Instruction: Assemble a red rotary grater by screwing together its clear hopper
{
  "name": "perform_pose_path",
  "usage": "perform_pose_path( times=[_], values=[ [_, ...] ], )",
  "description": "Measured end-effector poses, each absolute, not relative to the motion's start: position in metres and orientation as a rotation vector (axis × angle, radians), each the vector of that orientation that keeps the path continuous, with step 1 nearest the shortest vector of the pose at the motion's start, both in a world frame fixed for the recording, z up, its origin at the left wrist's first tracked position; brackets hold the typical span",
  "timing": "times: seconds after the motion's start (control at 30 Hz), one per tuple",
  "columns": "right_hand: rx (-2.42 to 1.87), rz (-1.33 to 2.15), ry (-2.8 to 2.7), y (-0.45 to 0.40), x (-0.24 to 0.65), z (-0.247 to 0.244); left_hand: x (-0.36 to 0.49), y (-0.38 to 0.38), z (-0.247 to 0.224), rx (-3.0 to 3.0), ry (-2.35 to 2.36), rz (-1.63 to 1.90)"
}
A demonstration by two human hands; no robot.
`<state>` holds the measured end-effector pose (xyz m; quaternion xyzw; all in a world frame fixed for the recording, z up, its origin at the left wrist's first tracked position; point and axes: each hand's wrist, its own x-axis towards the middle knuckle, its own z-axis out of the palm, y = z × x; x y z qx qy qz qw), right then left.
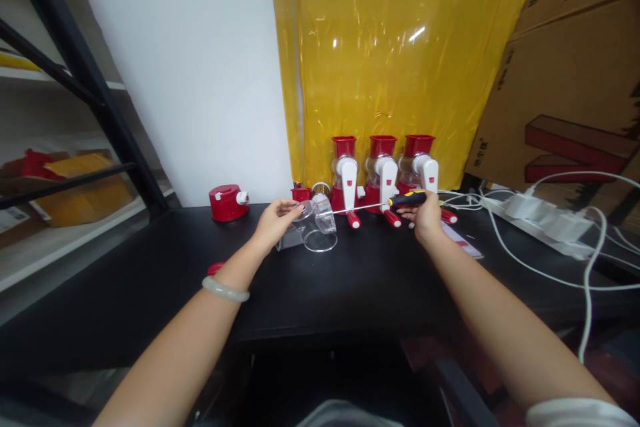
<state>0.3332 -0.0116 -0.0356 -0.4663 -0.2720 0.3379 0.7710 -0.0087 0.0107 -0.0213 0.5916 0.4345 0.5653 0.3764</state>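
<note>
My left hand (281,221) grips a clear plastic grater housing (320,225) by its left side, low over the black tabletop. In my right hand (425,215) is a screwdriver (409,198) with a black and yellow handle. Its long metal shaft points left, and the tip meets or lies very close to the right side of the clear housing; exact contact cannot be made out. Behind them stand three red and white rotary graters (345,177) with crank handles. A red round base (229,203) with a white knob sits to the left.
A white power strip (543,221) with plugs and loose white cables (590,280) lies at the right. A large cardboard box (565,80) leans behind it. Yellow plastic sheeting (400,47) hangs at the back. A metal drum (321,189) stands beside the graters. Shelving (75,210) is at left.
</note>
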Motion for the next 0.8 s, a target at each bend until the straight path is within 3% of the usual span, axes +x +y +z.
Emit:
perform_pose_path(
  times=[0.5, 0.8],
  values=[
    [-1.022, 0.597, -0.671, -0.0088, 0.3329, -0.0377, -0.0093, 0.0115, -0.0225, 1.512, 1.127, 1.433],
    [-0.937, 0.743, -0.605, -0.0146, 0.3308, -0.0327, -0.0093, 0.0107, -0.022, 1.532, 1.112, 1.438]
  ],
)
